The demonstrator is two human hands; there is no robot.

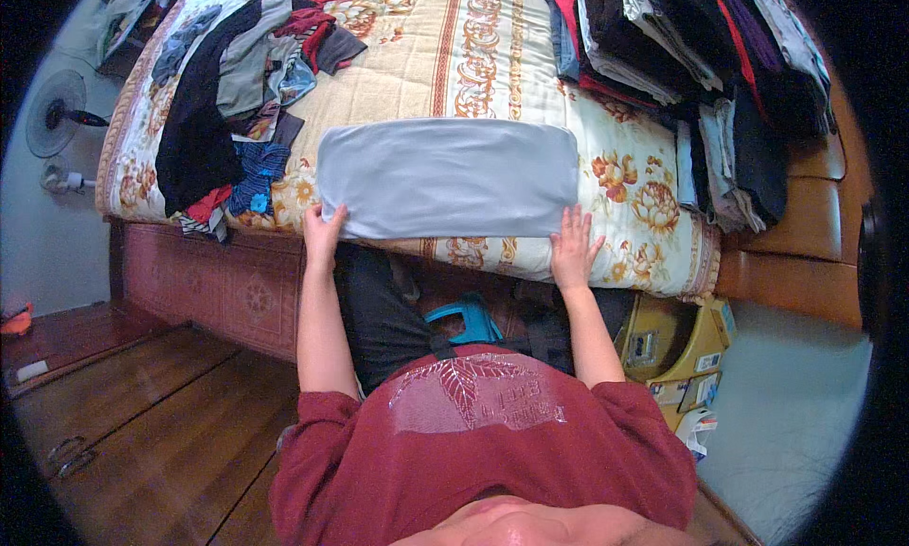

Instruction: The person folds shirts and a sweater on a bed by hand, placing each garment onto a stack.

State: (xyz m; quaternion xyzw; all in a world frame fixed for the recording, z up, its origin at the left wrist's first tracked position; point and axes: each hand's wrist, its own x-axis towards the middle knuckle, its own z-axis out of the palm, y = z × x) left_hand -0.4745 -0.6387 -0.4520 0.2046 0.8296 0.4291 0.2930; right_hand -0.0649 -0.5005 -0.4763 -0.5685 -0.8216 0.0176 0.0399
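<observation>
A light grey cloth [447, 180], folded into a wide rectangle with rounded corners, lies flat near the bed's front edge. My left hand [324, 230] is at its near left corner, thumb and fingers spread around the fabric; whether they pinch it is not clear. At the near right corner, my right hand [574, 251] rests palm down with the fingers apart, fingertips against the cloth's edge. A few soft creases run across the cloth's surface.
Loose clothes [206, 105] lie heaped on the bed's left side. Stacks of folded clothes [646, 42] stand at the right, by a wooden headboard [802, 212]. The floral bedspread [398, 63] lies beneath. Below are a blue plastic stool [472, 319] and a yellow box [671, 340].
</observation>
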